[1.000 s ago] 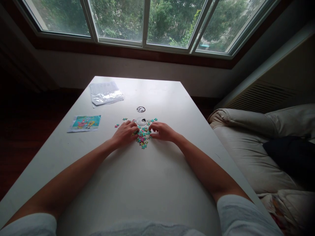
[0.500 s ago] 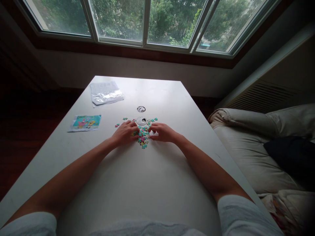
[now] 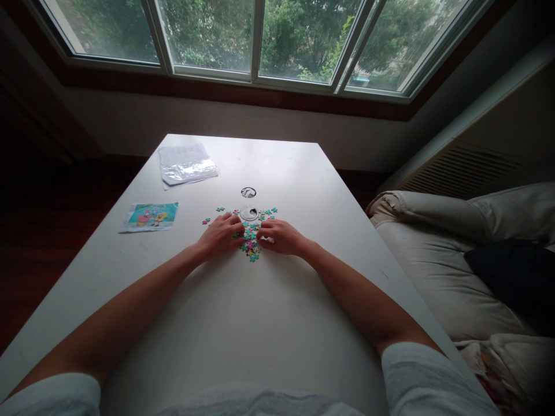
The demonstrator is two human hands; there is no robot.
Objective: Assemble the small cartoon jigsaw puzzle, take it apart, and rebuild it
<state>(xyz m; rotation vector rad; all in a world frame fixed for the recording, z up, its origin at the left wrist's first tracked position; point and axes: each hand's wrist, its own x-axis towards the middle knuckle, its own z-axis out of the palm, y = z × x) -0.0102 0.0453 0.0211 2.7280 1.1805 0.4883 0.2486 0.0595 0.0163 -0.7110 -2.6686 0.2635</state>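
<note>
Small teal, pink and yellow jigsaw puzzle pieces (image 3: 251,232) lie in a loose heap on the white table. My left hand (image 3: 222,234) bends over the left side of the heap, fingers curled, with a few pieces showing between fingers and thumb. From the right, my right hand (image 3: 280,237) reaches into the heap. Its fingers are bent and the thumb is drawn in below them; what its fingertips hold, if anything, is too small to make out. Just beyond the hands, a round grey-and-white disc (image 3: 249,213) sits among scattered pieces.
A cartoon picture sheet (image 3: 151,217) lies on the left of the table (image 3: 243,323). Behind it are papers in a clear plastic sleeve (image 3: 186,164). A second round opening or disc (image 3: 248,192) is farther back. A pale sofa (image 3: 433,260) stands along the right.
My right hand has shifted slightly left into the heap, and its fingers and thumb have drawn closer together. My left hand has barely moved.
</note>
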